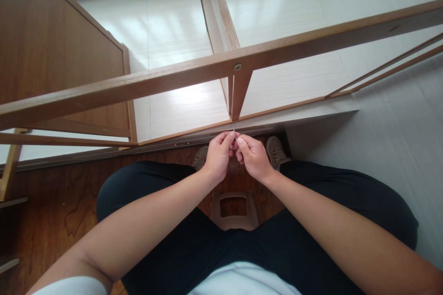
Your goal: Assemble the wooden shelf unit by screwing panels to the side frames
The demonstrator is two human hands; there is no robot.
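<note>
Both hands meet just below the lower front rail of a wooden cabinet frame lying on its back on the floor. The left hand and the right hand are drawn close, fingertips touching, and between them they pinch a small thin metal piece, most likely a screw or pin; it is too small to name for certain. Its tip points up toward the bottom end of the upright divider, just beside where that divider meets the rail. Neither hand is spread: the fingers of both are curled in, with thumb and forefinger pressed onto the piece.

Above, a cross rail runs over the divider, with a round cam fitting set in it. The person sits on a low stool, knees wide, shoes tucked against the frame.

The likely trouble is the grip itself. The piece is tiny and held only at the fingertips, so a slight slip could drop it onto the dark wooden floor beneath the frame, where it would be hard to find. Entered at a slant, it could also bind or mar the veneer edge.
</note>
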